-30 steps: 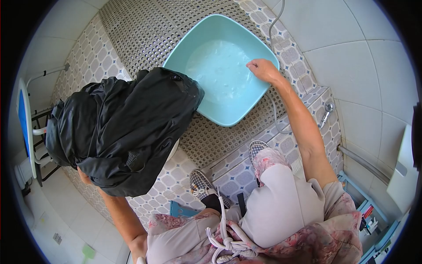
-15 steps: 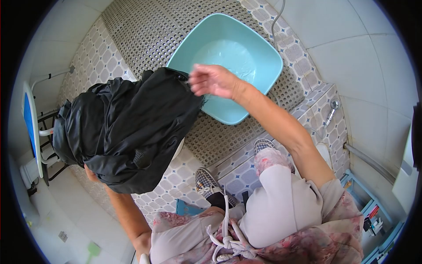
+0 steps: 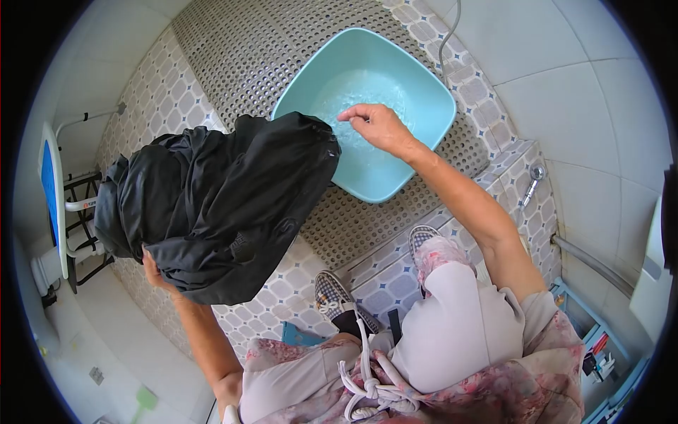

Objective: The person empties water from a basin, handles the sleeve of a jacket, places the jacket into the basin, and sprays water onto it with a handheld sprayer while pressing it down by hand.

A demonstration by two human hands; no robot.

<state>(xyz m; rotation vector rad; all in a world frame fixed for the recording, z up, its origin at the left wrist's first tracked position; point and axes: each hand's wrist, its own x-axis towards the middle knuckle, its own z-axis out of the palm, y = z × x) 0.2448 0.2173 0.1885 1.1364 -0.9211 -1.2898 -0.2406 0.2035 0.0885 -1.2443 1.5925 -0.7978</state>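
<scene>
Right hand point(image 3: 379, 128) was empty, fingers loosely curled above the basin point(image 3: 432, 116). Left hand point(image 3: 154, 273) was partly hidden, finger closure indeterminable; insufficient support there risked dropping the dark cloth point(image 3: 226, 191).

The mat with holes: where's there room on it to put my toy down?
The mat is bare up-left of the blue basin, beside the patterned tiles. Another, smaller bare patch lies between basin, black cloth and checked shoes. It's crowded where the cloth overlaps the basin's left side, near the right hand.
</scene>
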